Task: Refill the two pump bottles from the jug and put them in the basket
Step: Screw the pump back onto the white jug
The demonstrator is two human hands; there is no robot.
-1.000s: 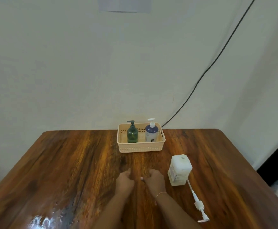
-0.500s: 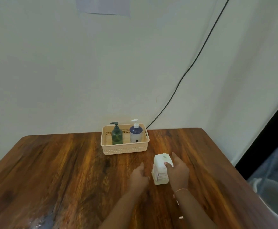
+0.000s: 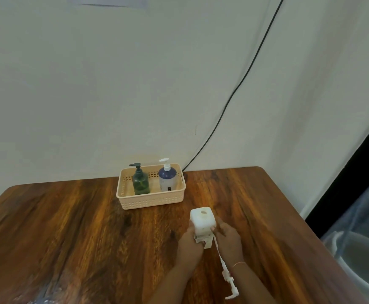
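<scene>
A white square jug [image 3: 202,220] with an open round mouth stands on the wooden table [image 3: 69,227]. My left hand [image 3: 189,244] grips its left side and my right hand [image 3: 228,240] grips its right side. A long white pump with its tube [image 3: 225,273] lies on the table just below my right wrist. A green pump bottle [image 3: 140,182] and a blue-and-white pump bottle [image 3: 167,177] stand upright in the beige basket [image 3: 150,199] at the back of the table.
A black cable [image 3: 234,93] runs down the wall behind the basket. A white bucket [image 3: 359,262] stands on the floor off the table's right edge. A wet patch [image 3: 32,300] shines at the table's near left.
Both hands moved from the table in front of me to the jug and closed on its sides. The view swung to the right.
</scene>
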